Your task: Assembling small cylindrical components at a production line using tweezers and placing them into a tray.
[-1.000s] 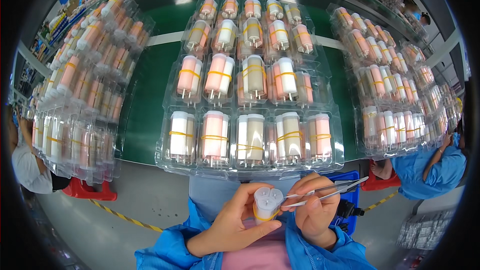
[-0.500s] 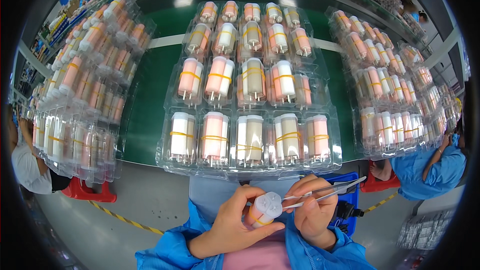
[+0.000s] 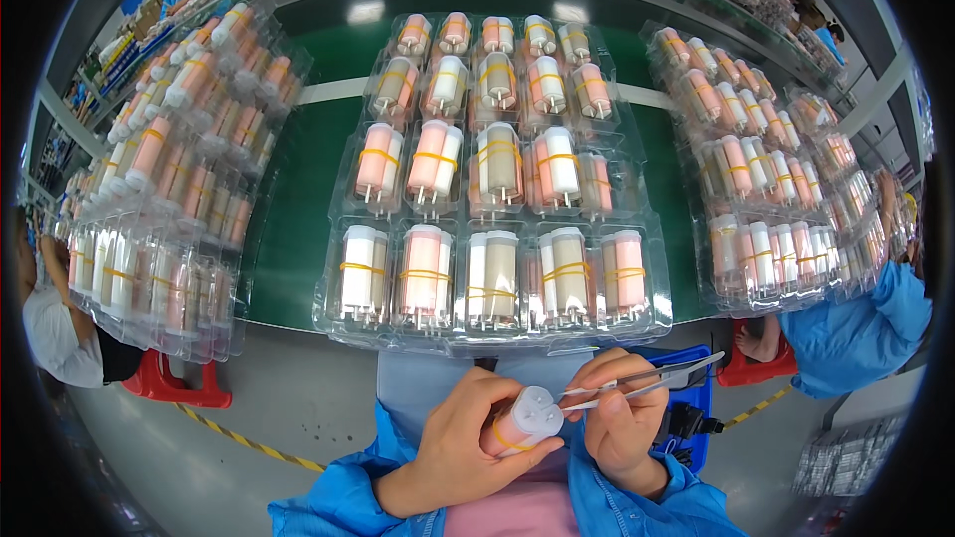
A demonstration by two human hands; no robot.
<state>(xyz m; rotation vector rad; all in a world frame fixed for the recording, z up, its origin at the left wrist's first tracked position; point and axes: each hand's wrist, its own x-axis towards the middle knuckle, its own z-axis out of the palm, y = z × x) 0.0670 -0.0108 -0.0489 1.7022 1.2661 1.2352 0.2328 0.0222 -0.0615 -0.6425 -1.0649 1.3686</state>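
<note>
My left hand [image 3: 450, 446] is closed around a bundle of pink and pale tubes [image 3: 510, 432], bound with a yellow rubber band. The bundle tilts, with its translucent white lobed end cap [image 3: 538, 411] turned up toward the right. In my right hand [image 3: 625, 428] is a pair of metal tweezers [image 3: 686, 370], pinched between thumb and fingers. Their pale tips reach the right edge of the cap; whether they touch it I cannot tell. Just beyond my hands stands a clear plastic tray [image 3: 448, 338] with rows of similar banded bundles.
Stacked clear trays of bundles rise at the left [image 3: 149, 278] and right [image 3: 776, 273] of the green bench top [image 3: 288, 268]. A blue crate [image 3: 696, 398] with dark items sits beyond my right hand. Red stools [image 3: 184, 378] and people in blue and white clothing are at both sides.
The bundle has turned slightly in my left hand, so its cap faces a little differently. The tweezers have shifted slightly. At the right, a co-worker has raised an arm.
</note>
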